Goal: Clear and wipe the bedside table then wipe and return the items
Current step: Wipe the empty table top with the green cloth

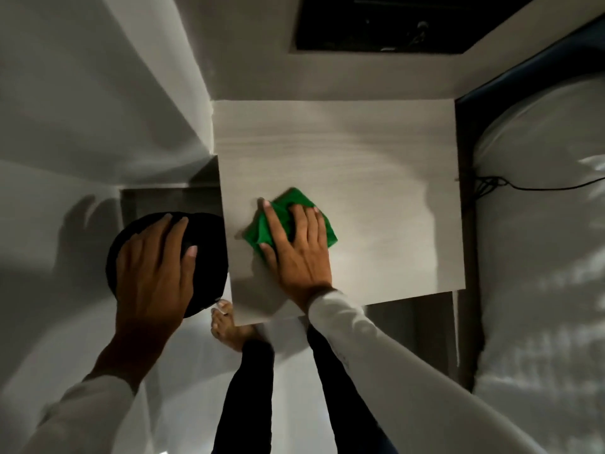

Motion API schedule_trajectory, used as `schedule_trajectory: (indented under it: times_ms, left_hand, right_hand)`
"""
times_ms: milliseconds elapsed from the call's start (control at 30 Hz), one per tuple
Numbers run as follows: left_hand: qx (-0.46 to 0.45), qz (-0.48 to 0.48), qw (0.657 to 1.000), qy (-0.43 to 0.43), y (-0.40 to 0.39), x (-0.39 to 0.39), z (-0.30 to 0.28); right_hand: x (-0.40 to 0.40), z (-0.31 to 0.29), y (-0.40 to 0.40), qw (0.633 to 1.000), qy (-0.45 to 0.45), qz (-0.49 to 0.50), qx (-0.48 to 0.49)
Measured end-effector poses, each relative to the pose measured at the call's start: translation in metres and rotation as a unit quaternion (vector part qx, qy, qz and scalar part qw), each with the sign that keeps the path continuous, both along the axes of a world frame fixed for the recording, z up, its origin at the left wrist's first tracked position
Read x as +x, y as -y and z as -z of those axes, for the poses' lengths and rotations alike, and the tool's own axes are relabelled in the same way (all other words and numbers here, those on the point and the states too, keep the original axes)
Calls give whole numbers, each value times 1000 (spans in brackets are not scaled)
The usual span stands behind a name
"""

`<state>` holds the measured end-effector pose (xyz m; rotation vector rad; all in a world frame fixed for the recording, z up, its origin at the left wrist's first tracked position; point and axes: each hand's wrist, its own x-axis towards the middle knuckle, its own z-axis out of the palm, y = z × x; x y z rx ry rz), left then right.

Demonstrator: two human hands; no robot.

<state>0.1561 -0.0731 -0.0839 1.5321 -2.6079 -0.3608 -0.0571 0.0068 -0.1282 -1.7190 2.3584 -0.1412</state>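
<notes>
The pale bedside table (360,152) fills the middle of the view, its top bare apart from a green cloth (271,227) near its left edge. My right hand (296,247) lies flat on the cloth, fingers spread, pressing it onto the tabletop. My left hand (154,270) grips the top of a round black object (209,244), held off the table's left side above the floor. What the black object is cannot be told from here.
White walls meet in a corner to the left of the table. A bed with white bedding (540,257) lies to the right, with a black cable (510,186) in the gap. A dark recess (393,24) sits in the wall behind. My bare foot (229,329) stands by the table's front-left corner.
</notes>
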Motion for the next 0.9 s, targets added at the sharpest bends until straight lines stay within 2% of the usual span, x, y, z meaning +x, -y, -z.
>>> schedule_trajectory:
  times_ms: [67, 167, 300, 367, 433, 633, 733, 900]
  left_hand:
    - [-35, 34, 998, 42, -4, -11, 2]
    - [-45, 75, 990, 107, -12, -26, 6]
    - [-58, 59, 994, 71, -16, -24, 11]
    - [-86, 75, 992, 62, -21, -20, 16]
    - [-101, 76, 990, 58, -21, -21, 21]
    - [-35, 18, 996, 74, -9, -31, 15]
    - [-11, -9, 998, 69, 11, -26, 11]
    - [-5, -32, 998, 62, 26, -6, 3]
  right_hand:
    - [-26, 3, 7, 998, -7, -50, -23]
    - [-76, 5, -4, 999, -11, -31, -21]
    - [-155, -2, -50, 990, -21, 132, 52]
    - [-188, -9, -81, 963, -17, 257, 76]
    - [-209, -13, -94, 939, -14, 337, 62]
    - [-221, 1, -12, 901, -8, 433, 26]
    - [-205, 4, 36, 908, -12, 419, 21]
    - [-115, 2, 118, 967, 41, 251, -14]
